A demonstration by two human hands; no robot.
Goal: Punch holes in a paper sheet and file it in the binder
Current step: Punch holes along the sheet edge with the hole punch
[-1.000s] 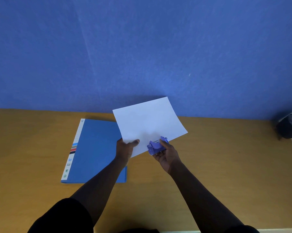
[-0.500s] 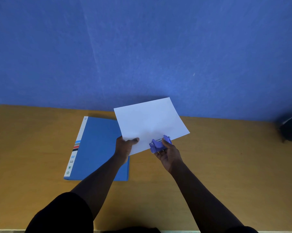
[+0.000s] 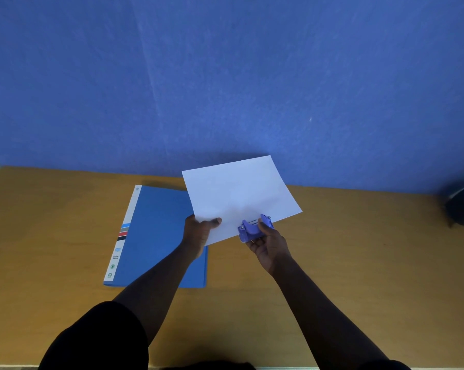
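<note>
Above the middle of the worktop [image 3: 359, 263], the left hand [image 3: 197, 233] pinches the near left corner of the white paper sheet [image 3: 238, 196], thumb lying on top and fingers hidden under it. Just beside it, the right hand [image 3: 269, 245] grips a small purple hole punch [image 3: 254, 228], thumb pressing on its lever and fingers curled beneath, with the sheet's near edge slid into its slot. Both sheet and punch are held up off the worktop. A closed blue binder [image 3: 156, 236] lies flat toward the left, its right edge partly under the sheet and left forearm. A dark object [image 3: 463, 209] sits at the far right corner, against the blue wall [image 3: 225, 76].
</note>
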